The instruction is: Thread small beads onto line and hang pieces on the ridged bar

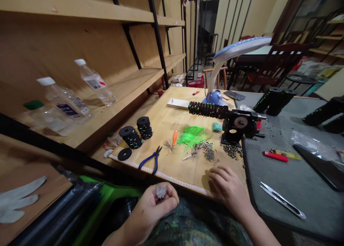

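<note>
My left hand (150, 212) is closed around a small grey-white bundle of fine strands (161, 192), whose frayed ends stick up between the fingers, in front of the table edge. My right hand (229, 188) lies palm down on the near edge of the wooden table (161, 120), fingers stretched out and holding nothing visible. Beyond it are small metal pieces (232, 152), grey beads (209, 154) and mixed coloured beads (203, 145). Bright green strands (192, 135) lie in a loose pile farther back. Blue-handled pliers (151, 160) rest near the left front, and an orange-handled tool (175, 137) is behind them.
A black winding device (236, 126) carries a stack of wrapped spools (208, 110). Behind it stands a blue-white lamp (215, 95). Black spools (144, 128) stand at left. Metal tweezers (282, 200) and a red knife (275, 156) lie on the grey mat (268, 181). Shelves (134, 85) hold bottles (95, 82).
</note>
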A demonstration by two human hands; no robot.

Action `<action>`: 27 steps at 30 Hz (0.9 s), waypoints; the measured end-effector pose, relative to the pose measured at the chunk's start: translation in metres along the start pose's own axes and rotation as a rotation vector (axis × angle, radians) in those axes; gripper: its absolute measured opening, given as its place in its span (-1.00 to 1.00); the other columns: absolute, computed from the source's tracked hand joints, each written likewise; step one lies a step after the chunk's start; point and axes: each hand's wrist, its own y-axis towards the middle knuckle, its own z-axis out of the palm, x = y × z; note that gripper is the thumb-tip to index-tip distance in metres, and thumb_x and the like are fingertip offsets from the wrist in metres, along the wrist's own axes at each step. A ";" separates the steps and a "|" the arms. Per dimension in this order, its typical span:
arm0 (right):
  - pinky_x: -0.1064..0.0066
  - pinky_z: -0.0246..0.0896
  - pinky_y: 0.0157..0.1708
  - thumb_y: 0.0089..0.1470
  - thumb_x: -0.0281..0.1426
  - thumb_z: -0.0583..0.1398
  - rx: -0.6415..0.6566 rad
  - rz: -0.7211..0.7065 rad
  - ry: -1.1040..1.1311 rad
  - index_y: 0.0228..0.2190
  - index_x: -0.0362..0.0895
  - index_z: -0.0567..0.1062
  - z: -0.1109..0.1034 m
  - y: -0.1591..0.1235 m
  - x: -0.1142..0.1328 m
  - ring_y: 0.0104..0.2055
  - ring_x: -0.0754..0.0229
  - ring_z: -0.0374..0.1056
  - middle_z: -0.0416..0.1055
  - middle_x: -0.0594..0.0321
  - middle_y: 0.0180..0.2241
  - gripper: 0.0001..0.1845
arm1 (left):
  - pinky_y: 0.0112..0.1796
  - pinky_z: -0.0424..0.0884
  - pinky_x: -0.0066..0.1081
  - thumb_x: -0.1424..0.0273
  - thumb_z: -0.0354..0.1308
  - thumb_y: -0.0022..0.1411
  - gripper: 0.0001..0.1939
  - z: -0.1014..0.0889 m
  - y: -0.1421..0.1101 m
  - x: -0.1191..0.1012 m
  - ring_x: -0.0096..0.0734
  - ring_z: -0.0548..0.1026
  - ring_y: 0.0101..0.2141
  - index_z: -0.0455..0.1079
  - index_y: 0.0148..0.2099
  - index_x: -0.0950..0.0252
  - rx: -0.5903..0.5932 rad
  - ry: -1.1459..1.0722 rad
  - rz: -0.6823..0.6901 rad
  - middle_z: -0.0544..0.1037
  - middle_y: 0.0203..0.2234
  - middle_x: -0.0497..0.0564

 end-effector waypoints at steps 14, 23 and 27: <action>0.53 0.20 -0.54 0.19 -0.37 0.08 0.102 0.403 0.736 -0.40 -0.09 0.45 -0.002 -0.031 0.098 -0.59 0.28 0.30 0.39 0.35 -0.60 -0.82 | -0.49 0.19 -0.51 0.35 0.15 0.18 -0.82 0.028 0.001 0.002 -0.44 0.33 -0.52 0.45 -0.40 0.34 0.158 0.589 0.159 0.43 -0.57 -0.02; 0.53 -0.09 -0.64 0.09 -0.02 0.17 -0.076 0.875 1.161 -0.51 -0.12 0.34 0.024 -0.045 0.077 -0.66 0.36 0.00 0.10 0.48 -0.70 -0.57 | -0.39 0.24 -0.48 0.33 0.18 0.15 -0.85 0.001 0.060 0.024 -0.40 0.36 -0.46 0.41 -0.30 0.31 -0.078 0.514 0.250 0.41 -0.53 -0.08; 0.56 -0.12 -0.68 -0.05 0.01 0.29 -0.193 1.082 1.324 -0.51 -0.12 0.37 0.030 -0.047 0.076 -0.71 0.38 0.04 0.24 0.45 -0.74 -0.55 | -0.35 0.26 -0.42 0.40 0.19 0.11 -0.94 -0.017 0.084 0.024 -0.32 0.40 -0.42 0.42 -0.35 0.28 -0.179 0.752 0.349 0.46 -0.50 -0.04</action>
